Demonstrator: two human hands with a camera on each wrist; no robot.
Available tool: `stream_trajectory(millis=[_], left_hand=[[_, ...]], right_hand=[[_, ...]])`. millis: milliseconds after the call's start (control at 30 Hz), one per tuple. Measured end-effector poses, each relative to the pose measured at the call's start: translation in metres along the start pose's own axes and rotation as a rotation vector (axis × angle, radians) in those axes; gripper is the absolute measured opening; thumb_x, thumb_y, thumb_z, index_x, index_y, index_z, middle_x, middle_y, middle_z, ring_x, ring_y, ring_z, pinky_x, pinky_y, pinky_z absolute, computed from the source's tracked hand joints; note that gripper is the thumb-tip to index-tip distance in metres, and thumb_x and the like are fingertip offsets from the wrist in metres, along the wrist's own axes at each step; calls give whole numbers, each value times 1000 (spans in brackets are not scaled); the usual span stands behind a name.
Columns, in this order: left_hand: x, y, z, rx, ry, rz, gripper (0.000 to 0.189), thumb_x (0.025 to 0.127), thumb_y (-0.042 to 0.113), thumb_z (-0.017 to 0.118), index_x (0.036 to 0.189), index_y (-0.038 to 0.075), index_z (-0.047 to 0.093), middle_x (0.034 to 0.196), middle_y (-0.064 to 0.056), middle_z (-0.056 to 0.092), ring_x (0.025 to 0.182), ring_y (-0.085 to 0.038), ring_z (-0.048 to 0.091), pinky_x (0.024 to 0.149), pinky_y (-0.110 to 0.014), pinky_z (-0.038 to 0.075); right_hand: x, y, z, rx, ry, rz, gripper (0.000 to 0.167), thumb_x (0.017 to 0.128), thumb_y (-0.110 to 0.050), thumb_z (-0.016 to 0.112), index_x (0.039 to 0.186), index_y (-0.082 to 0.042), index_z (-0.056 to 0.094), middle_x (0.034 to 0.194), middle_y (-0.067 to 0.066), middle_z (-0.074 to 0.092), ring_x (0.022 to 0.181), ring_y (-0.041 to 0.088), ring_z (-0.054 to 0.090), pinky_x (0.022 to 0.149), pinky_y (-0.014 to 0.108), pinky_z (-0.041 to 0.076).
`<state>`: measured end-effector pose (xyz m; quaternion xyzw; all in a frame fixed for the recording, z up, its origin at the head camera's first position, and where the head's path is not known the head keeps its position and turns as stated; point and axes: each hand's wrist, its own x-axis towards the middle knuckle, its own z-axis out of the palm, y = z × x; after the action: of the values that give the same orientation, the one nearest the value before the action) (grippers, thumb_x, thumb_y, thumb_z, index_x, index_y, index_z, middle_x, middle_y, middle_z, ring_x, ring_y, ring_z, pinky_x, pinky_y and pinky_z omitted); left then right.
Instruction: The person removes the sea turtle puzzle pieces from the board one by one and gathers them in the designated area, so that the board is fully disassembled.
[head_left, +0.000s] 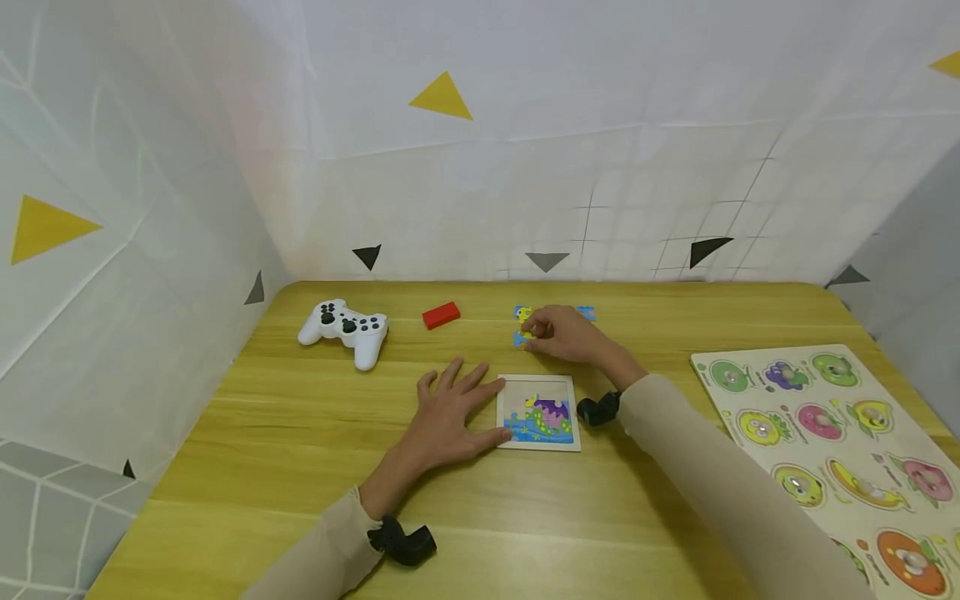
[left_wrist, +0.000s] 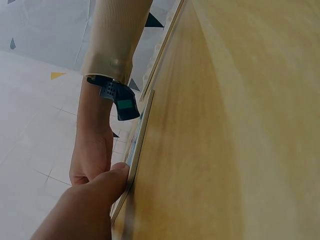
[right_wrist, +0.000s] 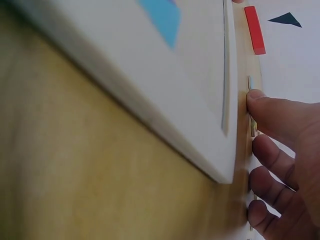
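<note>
My left hand [head_left: 450, 421] lies spread beside a small white-framed jigsaw puzzle [head_left: 540, 447], thumb and a fingertip touching its left edge. Part of a purple, green and blue picture fills the tray's lower right; its upper left shows bare backing. Farther back, my right hand [head_left: 566, 333] has curled fingers and thumb at a loose yellow-and-blue puzzle piece [head_left: 519, 340]. In the right wrist view the thumb [right_wrist: 257, 95] presses at the thin edge of that piece, low over the table. Another blue piece [head_left: 587, 312] shows behind the hand; others are partly hidden by it.
A white game controller [head_left: 347, 325] lies at the back left, with a red block [head_left: 441, 315] between it and the pieces. On the right a large fruit peg board [head_left: 761, 392] covers the table [head_left: 315, 475]. White patterned cloth hangs behind and at the sides.
</note>
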<state>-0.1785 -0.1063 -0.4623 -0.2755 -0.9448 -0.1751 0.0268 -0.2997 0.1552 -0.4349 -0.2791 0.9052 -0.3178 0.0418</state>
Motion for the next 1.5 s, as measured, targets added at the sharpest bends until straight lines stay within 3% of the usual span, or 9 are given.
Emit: stream_trajectory(millis=[400, 767, 1100, 1300, 1500], left_hand=[[0, 0, -1, -5, 4, 9, 76, 88, 72, 56, 153, 33, 48, 165, -1, 38, 157, -39, 20, 113, -70, 17], [0, 1, -1, -16, 10, 8, 74, 89, 71, 57, 152, 33, 49, 165, -2, 38, 156, -40, 20, 113, -70, 16], [0, 2, -3, -5, 10, 3, 75, 88, 72, 56, 152, 34, 49, 165, -2, 39, 156, -40, 21, 113, -70, 17], [0, 2, -2, 5, 5, 1, 75, 88, 73, 56, 152, 34, 49, 165, -1, 38, 156, -40, 21, 113, -70, 18], [0, 1, -1, 3, 7, 0, 75, 88, 73, 56, 152, 34, 49, 165, -1, 38, 156, -40, 21, 113, -69, 17]], right_hand=[[4, -2, 0, 7, -7, 56, 30, 94, -23, 74, 119, -6, 72, 96, 7, 70, 85, 20, 61, 84, 42, 52], [-3, 7, -3, 101, 41, 31, 34, 93, -22, 75, 122, -5, 70, 98, 8, 71, 84, 19, 62, 81, 37, 52], [-33, 4, -4, 164, 70, 25, 21, 95, -17, 72, 114, -7, 75, 89, 4, 68, 74, 16, 54, 67, 26, 46], [-52, -3, -3, 204, 18, 31, 21, 94, -18, 74, 113, -11, 75, 89, 1, 68, 75, 16, 55, 68, 25, 46], [-64, -10, -1, 224, -18, 20, 20, 93, -21, 76, 112, -13, 76, 99, 0, 72, 79, 17, 56, 72, 26, 49]])
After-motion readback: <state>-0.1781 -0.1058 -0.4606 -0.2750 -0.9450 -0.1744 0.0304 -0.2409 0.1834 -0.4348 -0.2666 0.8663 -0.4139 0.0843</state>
